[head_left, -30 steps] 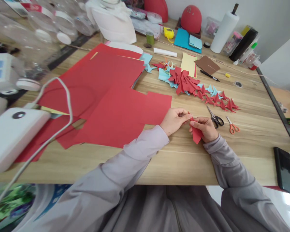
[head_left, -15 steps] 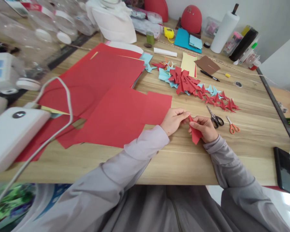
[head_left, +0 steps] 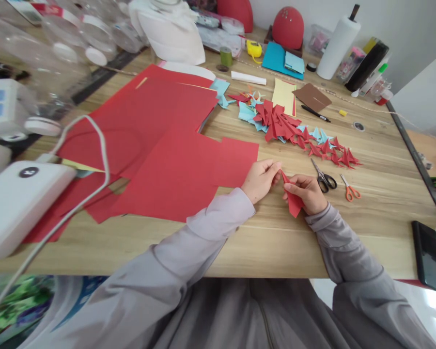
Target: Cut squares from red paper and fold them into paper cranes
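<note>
Folded red paper (head_left: 295, 202) between the two hands, over the worktop (head_left: 276, 249). Right hand (head_left: 308, 193): grip pressing thumb on its body. Left hand (head_left: 260, 180): fingertips pinching its narrow upper end. Judgement: anchor firmly with the right, work the point lightly, edges aligned; hard tugging could tear it.

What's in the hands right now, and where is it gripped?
Folded red paper: the right hand grips it around the middle; the left hand appears to pinch its narrow upper tip.
</note>
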`<state>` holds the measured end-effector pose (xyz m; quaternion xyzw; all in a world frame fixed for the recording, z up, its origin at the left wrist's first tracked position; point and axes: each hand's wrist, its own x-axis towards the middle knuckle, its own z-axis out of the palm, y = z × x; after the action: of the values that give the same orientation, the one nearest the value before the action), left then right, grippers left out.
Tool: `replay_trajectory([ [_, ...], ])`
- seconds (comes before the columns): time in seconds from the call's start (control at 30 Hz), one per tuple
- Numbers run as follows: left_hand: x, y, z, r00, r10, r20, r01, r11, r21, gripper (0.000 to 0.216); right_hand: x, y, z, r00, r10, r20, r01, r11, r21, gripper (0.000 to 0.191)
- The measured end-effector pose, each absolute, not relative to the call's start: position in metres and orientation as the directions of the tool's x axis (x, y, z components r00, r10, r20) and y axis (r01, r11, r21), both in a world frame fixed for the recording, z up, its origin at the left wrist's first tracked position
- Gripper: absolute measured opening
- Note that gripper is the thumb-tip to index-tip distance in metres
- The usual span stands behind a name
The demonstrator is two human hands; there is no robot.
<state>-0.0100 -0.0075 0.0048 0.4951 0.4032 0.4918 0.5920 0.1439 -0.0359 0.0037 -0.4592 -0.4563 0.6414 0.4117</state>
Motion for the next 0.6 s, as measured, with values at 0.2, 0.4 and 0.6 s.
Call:
replay_trajectory([
  [0.2,-0.0091,-0.0085,0.0051,0.214,0.977,0.006,-0.267,0.052,0.962,0.037,0.1435,-0.0355,0.0039,-0.204,0.954,-0.219,-0.096,-0.242,-0.966,0.029],
  [0.4,-0.0098,-0.0108,0.0066,0.221,0.975,0.032,-0.181,0.009,0.984,0.031,0.1450,-0.0353,0.0019,-0.229,0.949,-0.216,-0.083,-0.240,-0.967,0.027],
  [0.6,-0.0099,-0.0111,0.0082,0.223,0.973,0.061,-0.182,-0.020,0.983,0.035,0.1441,-0.0363,0.0030,-0.248,0.945,-0.213,-0.098,-0.243,-0.965,0.027],
])
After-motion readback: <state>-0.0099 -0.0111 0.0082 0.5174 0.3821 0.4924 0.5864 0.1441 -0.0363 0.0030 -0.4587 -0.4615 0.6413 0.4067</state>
